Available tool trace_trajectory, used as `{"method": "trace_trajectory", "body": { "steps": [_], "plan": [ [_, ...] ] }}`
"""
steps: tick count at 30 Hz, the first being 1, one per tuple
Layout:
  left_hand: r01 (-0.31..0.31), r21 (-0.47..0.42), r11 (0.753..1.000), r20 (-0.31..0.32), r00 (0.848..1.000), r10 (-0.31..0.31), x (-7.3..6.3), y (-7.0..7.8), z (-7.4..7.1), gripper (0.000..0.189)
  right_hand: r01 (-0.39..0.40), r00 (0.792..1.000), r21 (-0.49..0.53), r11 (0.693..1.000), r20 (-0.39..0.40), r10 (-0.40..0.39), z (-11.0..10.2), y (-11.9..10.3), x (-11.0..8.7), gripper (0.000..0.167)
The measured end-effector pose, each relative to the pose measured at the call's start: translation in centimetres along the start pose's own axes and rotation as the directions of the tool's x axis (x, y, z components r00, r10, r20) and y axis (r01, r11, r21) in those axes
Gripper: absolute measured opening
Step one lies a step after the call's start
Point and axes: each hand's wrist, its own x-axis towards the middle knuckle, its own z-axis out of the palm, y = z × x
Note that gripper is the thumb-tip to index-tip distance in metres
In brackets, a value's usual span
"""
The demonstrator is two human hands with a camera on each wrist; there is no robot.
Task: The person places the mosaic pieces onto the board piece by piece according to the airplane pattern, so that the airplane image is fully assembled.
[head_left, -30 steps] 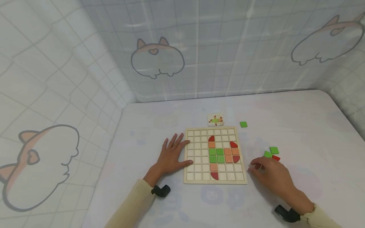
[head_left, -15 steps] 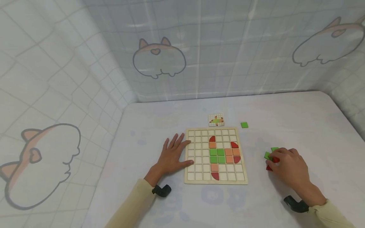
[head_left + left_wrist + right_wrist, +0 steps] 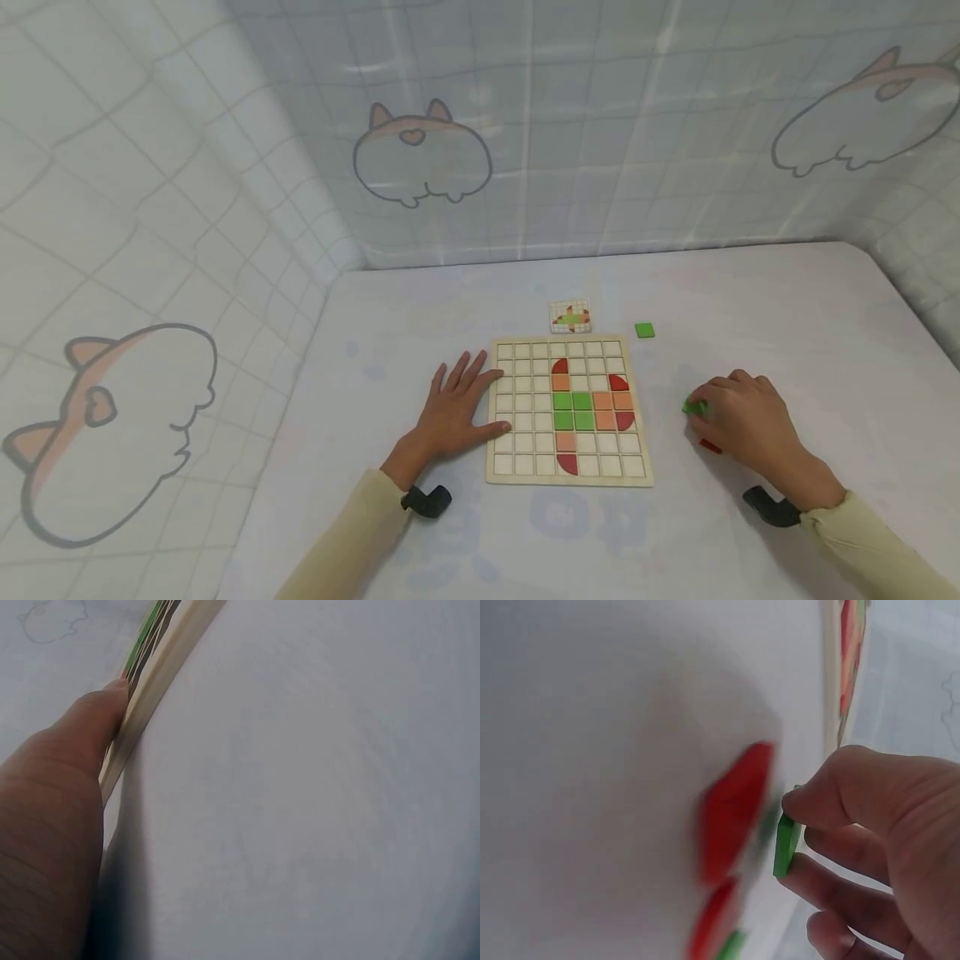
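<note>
A wooden grid board [image 3: 517,481] lies in the middle of the table in the head view. Green and orange squares and red quarter-round pieces fill several of its cells. On its left edge rests my left hand [image 3: 453,417], fingers spread, thumb [image 3: 101,712] touching the rim. Right of the board, my right hand [image 3: 750,425] pinches a green square tile [image 3: 785,846] between thumb and fingers. Below it in the right wrist view, blurred, are a red piece [image 3: 736,814], a second red piece [image 3: 714,921] and part of a green tile [image 3: 732,945].
A small pattern card [image 3: 570,317] lies just behind the board. One loose green tile [image 3: 644,330] is to the right of that card. Patterned tile-print curtains [image 3: 600,150] stand behind and beside the white table [image 3: 420,308].
My right hand moved right from beside the board to the loose pieces, then slightly back and up, and now grips a green tile. The left hand stayed on the board.
</note>
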Motion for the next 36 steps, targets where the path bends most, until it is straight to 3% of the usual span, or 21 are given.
{"method": "trace_trajectory", "body": {
  "steps": [5,10,19,26,31,36],
  "plan": [
    [0.006,0.013,1.0,0.005,1.0,-0.006,0.0,0.1,-0.1,0.087,0.045,0.999,0.018,0.999,0.024,-0.045,0.4,-2.2,2.5,0.016],
    [-0.008,0.001,1.0,-0.021,1.0,0.008,-0.1,0.0,0.0,0.086,0.147,0.989,0.074,0.986,0.019,-0.149,2.0,-5.3,4.9,0.018],
    [-0.007,-0.002,1.0,-0.005,1.0,0.007,0.1,-0.1,0.1,0.087,0.344,0.939,0.204,0.917,-0.092,-0.332,4.5,-9.3,8.0,0.012],
    [-0.021,0.012,1.0,-0.016,1.0,0.021,0.1,-0.3,0.2,0.086,0.415,0.909,0.251,0.874,-0.078,-0.409,5.9,-11.1,9.5,0.008],
    [-0.028,-0.007,1.0,-0.017,0.999,0.027,0.1,-0.3,0.2,0.086,0.454,0.889,0.218,0.864,-0.041,-0.457,6.6,-12.0,10.0,0.005],
    [-0.031,-0.01,0.999,-0.028,0.999,0.031,0.2,-0.3,0.2,0.086,0.463,0.882,0.199,0.864,-0.007,-0.472,6.6,-12.1,10.2,0.006]
  ]
}}
